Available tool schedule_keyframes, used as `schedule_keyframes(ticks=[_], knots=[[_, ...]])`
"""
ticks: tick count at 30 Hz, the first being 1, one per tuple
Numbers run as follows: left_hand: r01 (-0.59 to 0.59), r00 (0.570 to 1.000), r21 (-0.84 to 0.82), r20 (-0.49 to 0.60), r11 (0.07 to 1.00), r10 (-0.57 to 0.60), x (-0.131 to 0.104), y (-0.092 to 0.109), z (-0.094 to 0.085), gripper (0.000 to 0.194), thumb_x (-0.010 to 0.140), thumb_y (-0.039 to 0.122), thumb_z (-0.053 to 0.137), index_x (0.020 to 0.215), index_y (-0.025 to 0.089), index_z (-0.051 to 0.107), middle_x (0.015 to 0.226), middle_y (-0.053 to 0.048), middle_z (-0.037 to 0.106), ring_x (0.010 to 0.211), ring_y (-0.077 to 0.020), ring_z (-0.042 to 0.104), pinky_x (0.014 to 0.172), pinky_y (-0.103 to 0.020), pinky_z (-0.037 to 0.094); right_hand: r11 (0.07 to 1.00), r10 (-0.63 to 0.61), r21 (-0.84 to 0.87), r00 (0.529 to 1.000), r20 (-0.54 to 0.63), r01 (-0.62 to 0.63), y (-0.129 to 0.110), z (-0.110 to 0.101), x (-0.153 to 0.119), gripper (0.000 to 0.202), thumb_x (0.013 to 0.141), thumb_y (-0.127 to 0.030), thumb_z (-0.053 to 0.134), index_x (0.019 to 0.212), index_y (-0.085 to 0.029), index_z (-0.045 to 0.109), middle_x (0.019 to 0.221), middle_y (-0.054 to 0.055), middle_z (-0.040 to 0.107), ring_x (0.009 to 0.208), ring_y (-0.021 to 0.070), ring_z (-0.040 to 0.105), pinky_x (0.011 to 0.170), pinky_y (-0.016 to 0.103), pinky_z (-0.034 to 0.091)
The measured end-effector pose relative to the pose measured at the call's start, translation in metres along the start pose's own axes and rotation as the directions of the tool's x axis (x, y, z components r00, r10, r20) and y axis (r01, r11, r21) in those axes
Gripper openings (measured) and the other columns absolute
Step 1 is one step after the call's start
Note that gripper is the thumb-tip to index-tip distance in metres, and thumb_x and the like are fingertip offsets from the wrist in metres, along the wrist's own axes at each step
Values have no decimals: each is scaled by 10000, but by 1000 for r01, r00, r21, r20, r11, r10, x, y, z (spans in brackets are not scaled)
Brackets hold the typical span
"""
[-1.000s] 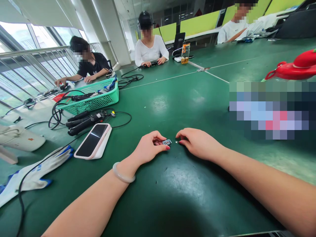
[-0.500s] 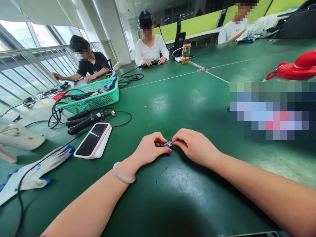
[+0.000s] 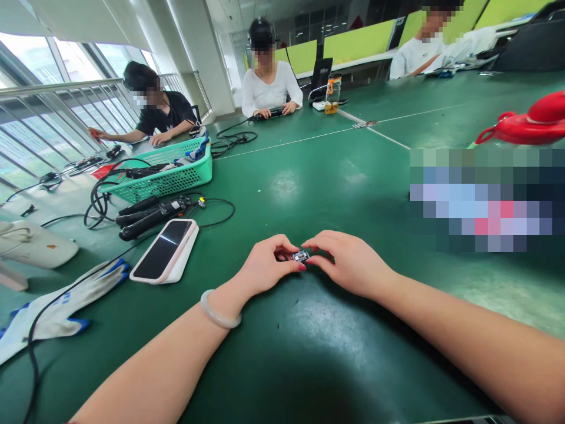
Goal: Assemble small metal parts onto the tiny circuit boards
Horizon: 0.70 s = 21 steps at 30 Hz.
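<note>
A small dark circuit board [image 3: 301, 256] with pale parts on it is pinched between the thumb and fingers of my left hand [image 3: 269, 265], just above the green table [image 3: 265, 365]. My right hand [image 3: 346, 259] is close at the board's right end, its thumb and index finger parted with a gap between them. The index fingertip hovers by the board's upper right corner; whether it touches cannot be made out. A pale bangle [image 3: 220, 312] circles my left wrist.
To the left lie a phone [image 3: 164, 252], black cabled tools [image 3: 152, 218], a white-and-blue glove [image 3: 62, 300] and a green basket [image 3: 163, 179] of tools. A bottle [image 3: 332, 95] stands farther back. A red lid [image 3: 529, 121] is at right. Several people sit around the table.
My right thumb and index finger have spread apart and let go of the board's right end. The board remains in my left hand, slightly turned. The person at left has shifted an arm.
</note>
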<state>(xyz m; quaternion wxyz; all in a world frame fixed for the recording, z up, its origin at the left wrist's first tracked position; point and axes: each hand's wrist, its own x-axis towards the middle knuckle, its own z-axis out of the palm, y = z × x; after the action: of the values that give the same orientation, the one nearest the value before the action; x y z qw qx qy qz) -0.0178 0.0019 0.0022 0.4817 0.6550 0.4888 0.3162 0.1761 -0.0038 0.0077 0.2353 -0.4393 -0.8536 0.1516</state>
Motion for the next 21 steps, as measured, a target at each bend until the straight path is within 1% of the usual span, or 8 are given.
schedule_keyframes(ticks=[3,8,10,12,15,18,19,21], knots=[[17,1000,-77,1,997,-16,1,0,0,277,609,229,771,800,144,589,767,-15,667,682,-116,603,681,-266,484,1000,14,-26,1000,9,-13,1,2,0,161,874,-284,513,942,-220,646,917,32,667,862,179,604,771,315,462],[72,997,-291,55,954,-58,0,7,0,347,675,276,739,966,126,625,929,-79,706,890,-168,655,887,-338,476,999,-8,-44,998,-56,6,-2,8,2,246,873,-421,517,894,-204,631,877,35,657,796,161,601,720,287,447],[96,993,-341,93,935,-68,-1,10,1,357,700,275,722,1010,126,626,956,-85,705,912,-164,652,908,-329,467,997,-23,-81,997,-70,17,-4,11,4,248,875,-419,513,857,-198,626,851,32,650,767,154,592,696,277,436],[114,990,-350,115,930,-78,-1,11,2,329,712,258,708,1004,126,631,940,-79,705,863,-145,654,879,-306,477,992,-48,-119,997,-61,41,-5,13,6,234,878,-396,513,838,-193,622,835,31,645,752,152,584,681,273,425],[106,992,-273,101,956,-81,-1,8,2,260,745,244,662,974,122,634,902,-74,704,778,-124,648,825,-290,492,990,-72,-125,997,-36,67,-4,13,8,241,875,-409,522,845,-192,623,839,31,642,747,152,580,682,271,419],[37,999,-115,31,993,-34,1,2,-4,242,770,237,612,988,133,632,977,-86,697,828,-143,654,840,-303,495,997,-30,-69,999,-40,27,2,11,10,249,866,-433,528,845,-206,628,844,23,642,754,146,579,697,268,417],[1,1000,-33,-14,999,-1,2,0,-8,244,779,241,594,1000,144,634,1003,-85,693,853,-154,656,848,-309,494,999,-7,-48,999,-51,4,6,9,10,246,858,-434,536,829,-208,629,821,19,637,746,146,575,687,267,415],[-52,984,239,-156,970,91,3,-3,-20,243,803,257,554,1012,184,652,991,-65,697,857,-171,651,857,-322,485,999,50,16,996,-74,-49,15,6,12,227,858,-400,529,800,-207,631,774,13,629,717,140,561,667,261,411]])
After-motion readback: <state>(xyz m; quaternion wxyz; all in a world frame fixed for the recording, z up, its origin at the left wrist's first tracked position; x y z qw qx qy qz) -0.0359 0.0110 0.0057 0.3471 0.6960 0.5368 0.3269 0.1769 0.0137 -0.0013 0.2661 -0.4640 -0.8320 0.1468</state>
